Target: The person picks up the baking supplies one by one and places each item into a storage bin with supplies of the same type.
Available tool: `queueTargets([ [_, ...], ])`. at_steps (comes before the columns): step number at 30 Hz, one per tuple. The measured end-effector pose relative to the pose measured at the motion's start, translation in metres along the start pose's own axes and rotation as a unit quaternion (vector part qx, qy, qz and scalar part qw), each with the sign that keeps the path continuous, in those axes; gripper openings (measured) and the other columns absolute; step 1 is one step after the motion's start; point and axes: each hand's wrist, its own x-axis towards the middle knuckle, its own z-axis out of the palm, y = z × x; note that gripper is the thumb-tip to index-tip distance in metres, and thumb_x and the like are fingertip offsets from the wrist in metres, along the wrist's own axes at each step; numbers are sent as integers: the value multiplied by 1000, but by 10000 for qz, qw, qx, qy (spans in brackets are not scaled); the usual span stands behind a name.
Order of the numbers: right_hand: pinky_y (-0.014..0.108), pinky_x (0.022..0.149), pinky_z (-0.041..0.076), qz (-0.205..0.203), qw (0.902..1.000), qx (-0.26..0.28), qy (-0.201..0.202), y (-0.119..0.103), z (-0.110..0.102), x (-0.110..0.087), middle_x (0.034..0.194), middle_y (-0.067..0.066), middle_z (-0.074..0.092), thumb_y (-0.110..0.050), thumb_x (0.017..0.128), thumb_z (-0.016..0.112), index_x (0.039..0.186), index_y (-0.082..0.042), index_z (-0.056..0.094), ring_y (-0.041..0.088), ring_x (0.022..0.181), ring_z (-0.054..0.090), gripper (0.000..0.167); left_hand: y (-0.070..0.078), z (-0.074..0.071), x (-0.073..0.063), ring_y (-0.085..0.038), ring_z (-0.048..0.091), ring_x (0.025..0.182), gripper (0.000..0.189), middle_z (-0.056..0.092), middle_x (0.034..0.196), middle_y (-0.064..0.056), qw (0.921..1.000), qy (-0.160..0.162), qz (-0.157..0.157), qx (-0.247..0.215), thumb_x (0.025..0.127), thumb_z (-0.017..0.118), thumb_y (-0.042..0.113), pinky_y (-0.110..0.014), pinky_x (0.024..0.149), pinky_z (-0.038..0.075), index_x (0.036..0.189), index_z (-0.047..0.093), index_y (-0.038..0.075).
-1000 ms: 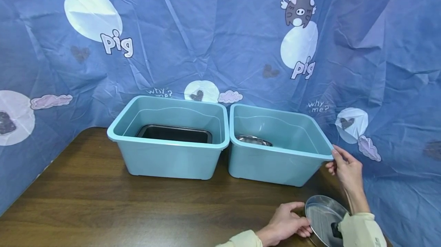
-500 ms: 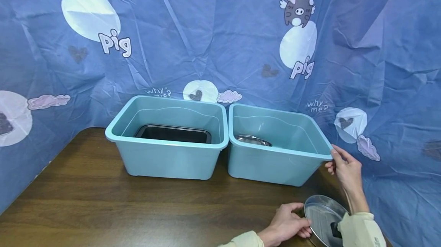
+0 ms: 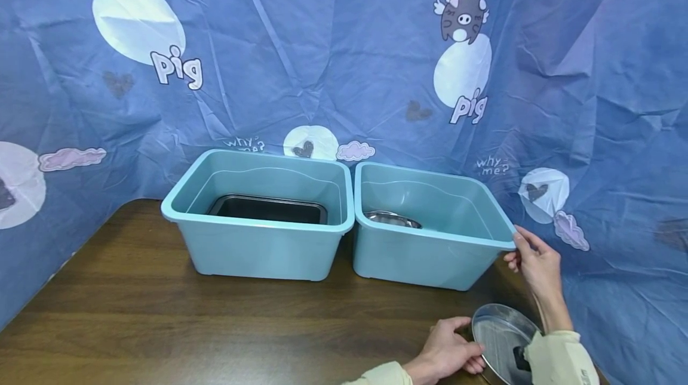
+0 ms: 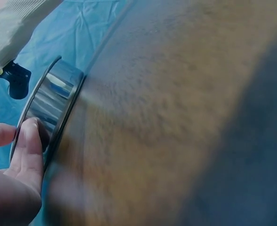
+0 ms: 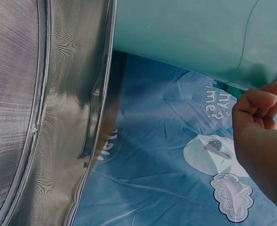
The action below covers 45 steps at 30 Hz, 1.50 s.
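Note:
My left hand [image 3: 447, 348] pinches the rim of a round metal sieve [image 3: 497, 334] near the table's right front. In the left wrist view its thumb and fingers sit on either side of the sieve's shiny wall [image 4: 58, 92]. Fine mesh [image 5: 11, 94] fills the sieve, as the right wrist view shows up close. Farther back, my right hand [image 3: 540, 268] grips the front right corner of the right blue-green bin [image 3: 414, 259], thumb on the rim and fingers curled beneath. The right sleeve hides part of the sieve.
A matching bin [image 3: 263, 250] stands just left, holding a black rectangular pan [image 3: 269, 209]. Inside the right bin lies a shiny metal round-edged item [image 3: 392, 218], partly hidden by the front wall. Behind the brown wooden table [image 3: 215, 331] hangs a blue pig-print cloth [image 3: 322, 45].
The whole head view has slid slightly, so everything appears a little farther left. Both hands keep their holds on the sieve and the bin corner.

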Motion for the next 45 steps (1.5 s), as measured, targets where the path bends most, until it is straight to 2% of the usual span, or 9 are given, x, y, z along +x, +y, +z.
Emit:
queueTargets([
  [8,16,41,43,-42,9999,112,46,-1,1,-2,54,0,62,-10,106,59,125,-1,61,6,42,54,22,0,0,-1,-19,69,54,49,70,65,-13,9998,44,141,129,86,69,-11,-17,47,52,134,61,-5],
  [15,16,42,43,-24,10000,92,2,-3,1,-3,55,-1,62,-11,106,58,129,3,58,5,43,54,27,1,0,-2,-7,62,50,50,68,64,-6,9995,114,212,193,84,68,-13,-15,47,50,133,61,-6],
  [21,16,42,44,11,9998,188,-7,-1,1,-1,56,0,63,-11,105,59,116,-11,66,6,43,55,13,2,-1,-4,-2,54,46,54,66,61,-3,9992,232,288,180,80,64,-16,-13,45,47,133,62,-7],
  [27,18,42,45,-580,9980,72,-255,18,-9,9,59,3,65,-16,104,63,130,8,62,7,46,58,35,3,-2,-6,-2,54,45,56,66,59,-6,9990,225,381,71,77,61,-18,-13,45,47,132,64,-6],
  [31,19,42,46,-938,9946,96,-423,31,-16,17,61,4,67,-20,104,66,130,9,64,7,47,59,39,4,-3,-7,-2,56,46,58,67,59,-6,9988,201,438,121,76,61,-18,-14,45,48,133,64,-7],
  [36,17,43,45,-542,9981,-44,-297,6,-5,-1,58,-2,64,-15,106,59,126,1,63,4,45,56,26,3,-5,-7,-1,55,46,59,67,60,-5,9986,181,482,90,76,60,-18,-13,45,47,134,63,-8],
  [38,17,42,45,-463,9986,-8,-262,7,-5,2,58,-1,64,-13,106,59,125,-2,63,5,45,56,22,4,-5,-7,-1,55,46,59,67,60,-6,9986,192,488,63,76,60,-18,-13,45,47,134,63,-8],
  [40,18,42,46,-619,9972,94,-410,25,-14,15,60,2,66,-14,105,62,126,-2,66,8,46,58,25,4,-6,-8,-2,56,47,59,67,61,-6,9985,204,496,60,76,60,-18,-13,45,47,134,62,-9],
  [45,22,41,48,-860,9934,435,-622,113,-51,85,67,11,69,-29,100,72,133,-7,69,13,49,63,40,7,-8,-10,-4,59,47,59,68,61,-7,9980,173,595,116,77,61,-18,-13,45,48,135,61,-10],
])
